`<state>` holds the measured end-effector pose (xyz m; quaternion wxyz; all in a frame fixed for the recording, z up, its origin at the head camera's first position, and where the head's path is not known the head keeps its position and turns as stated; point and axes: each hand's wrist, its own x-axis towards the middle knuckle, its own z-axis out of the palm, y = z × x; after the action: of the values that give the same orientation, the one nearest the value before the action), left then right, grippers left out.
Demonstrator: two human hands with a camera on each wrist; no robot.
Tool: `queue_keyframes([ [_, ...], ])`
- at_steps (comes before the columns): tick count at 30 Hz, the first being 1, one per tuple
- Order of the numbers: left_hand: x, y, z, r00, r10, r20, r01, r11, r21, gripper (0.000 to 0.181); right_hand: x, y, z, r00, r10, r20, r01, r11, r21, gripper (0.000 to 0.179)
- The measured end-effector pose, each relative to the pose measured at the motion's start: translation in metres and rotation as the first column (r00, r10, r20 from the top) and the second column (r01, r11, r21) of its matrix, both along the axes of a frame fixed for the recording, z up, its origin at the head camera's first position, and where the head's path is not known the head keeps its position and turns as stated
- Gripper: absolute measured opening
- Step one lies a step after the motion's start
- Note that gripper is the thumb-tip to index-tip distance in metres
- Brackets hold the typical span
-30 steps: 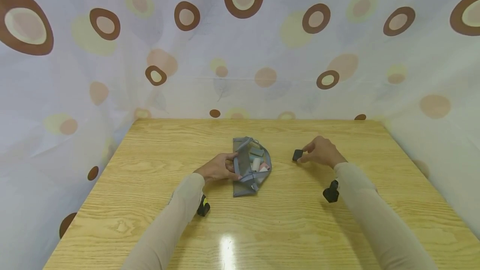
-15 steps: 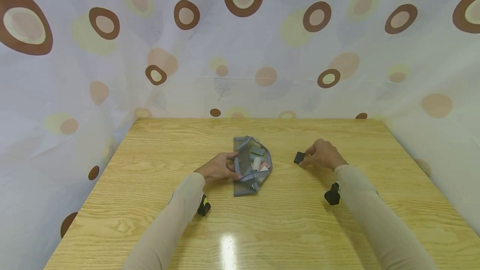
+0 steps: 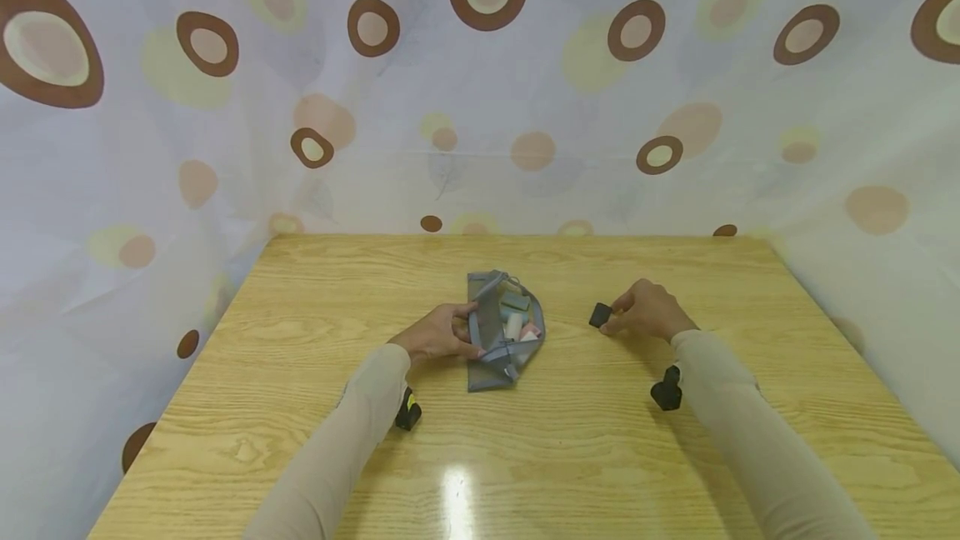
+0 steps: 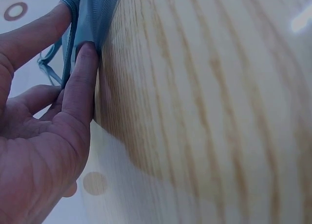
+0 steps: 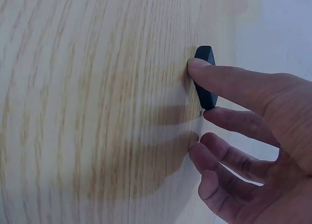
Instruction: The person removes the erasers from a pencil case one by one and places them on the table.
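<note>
A grey zippered mesh pouch (image 3: 487, 319) lies on the table with its mouth open; several small pale blocks and rolls (image 3: 515, 303) in grey, white and pink show inside. My left hand (image 3: 437, 333) holds the pouch's near-left rim between thumb and fingers. In the left wrist view, the pouch's bluish fabric (image 4: 90, 19) is between the thumb and the fingers of that hand (image 4: 44, 151). To the right of the pouch, my right hand (image 3: 648, 309) pinches a small flat black block (image 3: 600, 315). Thumb and forefinger hold its edges in the right wrist view, while the other fingers curl loosely below the block (image 5: 207, 78).
The wooden table (image 3: 300, 457) extends to a white curtain (image 3: 487, 190) with brown and yellow circles, which also hangs at both sides. Black wrist cameras (image 3: 666, 390) sit under both sleeves. A light reflection shines near the table's front.
The black block has turned a little and shifted slightly right and towards me with my right hand. My left hand and the pouch keep their place.
</note>
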<state>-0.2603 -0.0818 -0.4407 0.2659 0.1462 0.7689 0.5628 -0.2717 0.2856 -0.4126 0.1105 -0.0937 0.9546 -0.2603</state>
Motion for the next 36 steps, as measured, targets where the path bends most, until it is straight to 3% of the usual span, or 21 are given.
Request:
queue_keyframes([
  [12,0.0,0.0,0.001,1.0,0.01,-0.014,-0.011,1.0,-0.022,0.091,0.0,-0.003,0.007,1.0,0.011,0.028,-0.012,0.999,0.041,0.057],
  [20,0.0,0.0,0.001,1.0,0.007,-0.004,-0.007,1.0,-0.021,0.091,-0.001,-0.007,0.021,1.0,0.007,0.021,-0.008,0.999,0.038,0.063],
  [26,0.001,-0.001,0.0,1.0,0.008,-0.01,-0.008,1.0,-0.025,0.091,-0.003,-0.026,0.032,0.999,0.04,-0.017,-0.04,0.999,0.003,0.058],
  [36,0.002,-0.001,0.001,1.0,-0.005,-0.01,0.005,1.0,-0.008,0.091,-0.002,-0.068,0.035,0.993,0.098,-0.059,-0.101,0.993,-0.055,0.051],
])
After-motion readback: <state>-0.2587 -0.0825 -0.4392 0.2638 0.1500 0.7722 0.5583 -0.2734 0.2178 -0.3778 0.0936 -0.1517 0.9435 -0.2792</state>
